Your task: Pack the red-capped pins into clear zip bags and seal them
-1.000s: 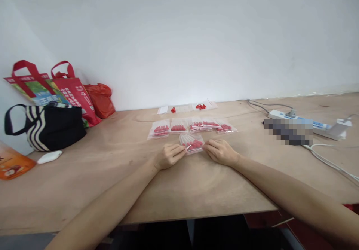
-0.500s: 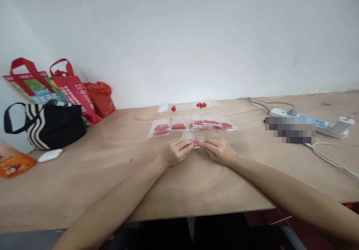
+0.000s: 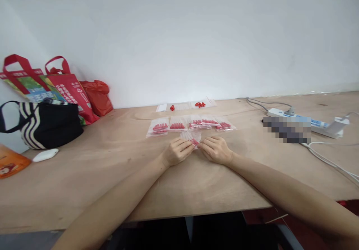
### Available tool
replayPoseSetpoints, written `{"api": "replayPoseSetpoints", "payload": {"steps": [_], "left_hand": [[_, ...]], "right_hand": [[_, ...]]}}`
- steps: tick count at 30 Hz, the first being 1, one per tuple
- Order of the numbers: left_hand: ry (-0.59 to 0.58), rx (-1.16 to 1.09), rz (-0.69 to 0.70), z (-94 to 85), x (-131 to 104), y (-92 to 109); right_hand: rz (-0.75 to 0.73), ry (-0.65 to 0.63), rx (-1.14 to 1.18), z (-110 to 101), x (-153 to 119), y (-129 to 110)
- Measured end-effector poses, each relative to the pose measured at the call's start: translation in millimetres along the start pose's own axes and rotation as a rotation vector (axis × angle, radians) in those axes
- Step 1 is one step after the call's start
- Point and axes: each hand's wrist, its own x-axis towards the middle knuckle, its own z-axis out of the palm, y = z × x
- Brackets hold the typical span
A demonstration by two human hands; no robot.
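A small clear zip bag (image 3: pixel 194 135) with red pieces in it lies low on the wooden table between my hands. My left hand (image 3: pixel 178 152) pinches its near left side, fingers closed. From the other side my right hand (image 3: pixel 214 149) grips the near right edge, thumb and fingers pressed together. My fingers hide part of the bag and its contents. Just beyond lies a row of clear bags holding red pieces, among them a left bag (image 3: pixel 157 125), a middle bag (image 3: pixel 177 124) and a right bag (image 3: pixel 224 125).
Farther back, loose red pieces (image 3: pixel 200 104) and one red piece (image 3: pixel 172 108) lie on flat clear bags. Shopping bags (image 3: pixel 74 93), a black striped bag (image 3: pixel 53 124) and a white case (image 3: pixel 45 155) stand left. A power strip (image 3: pixel 314 122) with cables lies right.
My right hand has come slightly left, closer to my left hand at the bag's near edge. Less of the red contents shows between them. The view has shifted a little.
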Motion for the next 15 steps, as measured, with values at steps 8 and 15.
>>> {"api": "replayPoseSetpoints", "payload": {"steps": [8, 15], "left_hand": [[0.011, 0.026, 0.058, -0.1, 0.4, 0.1], [0.015, 0.051, 0.088, 1.4, -0.1, 0.4]], "right_hand": [[0.002, -0.035, -0.018, 0.1, 4.5, -6.2], [-0.016, -0.036, -0.004, 1.3, 4.2, -6.7]]}}
